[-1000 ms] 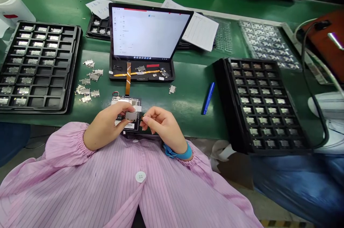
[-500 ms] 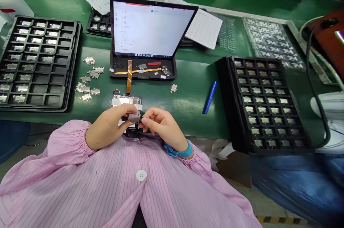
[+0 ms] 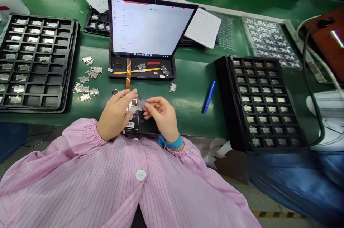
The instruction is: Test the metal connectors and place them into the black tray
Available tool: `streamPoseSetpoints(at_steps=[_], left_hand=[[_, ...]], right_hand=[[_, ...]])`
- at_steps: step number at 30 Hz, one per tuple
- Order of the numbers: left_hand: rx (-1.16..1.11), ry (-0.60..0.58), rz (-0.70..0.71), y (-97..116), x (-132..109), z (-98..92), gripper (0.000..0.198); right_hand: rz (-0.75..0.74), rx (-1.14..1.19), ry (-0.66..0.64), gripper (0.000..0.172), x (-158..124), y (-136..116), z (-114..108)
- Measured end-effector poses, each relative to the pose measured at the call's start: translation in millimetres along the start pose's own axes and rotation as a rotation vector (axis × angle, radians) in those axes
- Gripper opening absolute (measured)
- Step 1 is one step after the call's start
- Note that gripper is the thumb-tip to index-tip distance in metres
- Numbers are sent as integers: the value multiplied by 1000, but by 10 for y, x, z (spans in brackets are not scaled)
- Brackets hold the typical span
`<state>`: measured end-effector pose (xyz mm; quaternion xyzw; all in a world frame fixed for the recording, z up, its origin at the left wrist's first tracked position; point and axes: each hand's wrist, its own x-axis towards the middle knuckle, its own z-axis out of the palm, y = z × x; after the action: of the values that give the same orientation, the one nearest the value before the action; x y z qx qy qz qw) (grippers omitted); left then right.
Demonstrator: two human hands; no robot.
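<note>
My left hand [image 3: 116,115] lies over the left side of a circuit board [image 3: 134,117], thumb and fingers apart, with part of the board hidden beneath it. Thumb and forefinger of my right hand [image 3: 162,117] pinch the end of a small translucent grey strip [image 3: 141,104] above the board's right edge. Whether the strip is attached to the board I cannot tell. A brown flat cable [image 3: 128,74] runs from the board to a tablet [image 3: 153,29] with a lit screen.
A black tray [image 3: 60,63] of small metal modules stands left, beside loose modules [image 3: 92,74]. Another tray stack [image 3: 263,102] stands right. A blue pen [image 3: 209,96] and a single module [image 3: 173,87] lie between. Papers [image 3: 204,27] are behind the tablet.
The small grey plate between my left fingers is no longer seen there. Both hands have shifted slightly away from my body, and the left fingers have spread over the board.
</note>
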<state>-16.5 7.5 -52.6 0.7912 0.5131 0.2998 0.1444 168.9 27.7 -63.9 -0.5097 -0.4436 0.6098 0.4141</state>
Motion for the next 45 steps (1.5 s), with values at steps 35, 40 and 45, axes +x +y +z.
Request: streamPoseSetpoints(at_steps=[35,40,45], left_hand=[[283,-108,174,-39,76,149,24],[196,-187,42,94,319,233,27],[241,-191,37,93,401,313,11]], right_hand=[[-36,-173,31,29,197,100,-119],[-71,-131,13,28,188,122,-149],[-55,-61,22,31,202,136,-161]])
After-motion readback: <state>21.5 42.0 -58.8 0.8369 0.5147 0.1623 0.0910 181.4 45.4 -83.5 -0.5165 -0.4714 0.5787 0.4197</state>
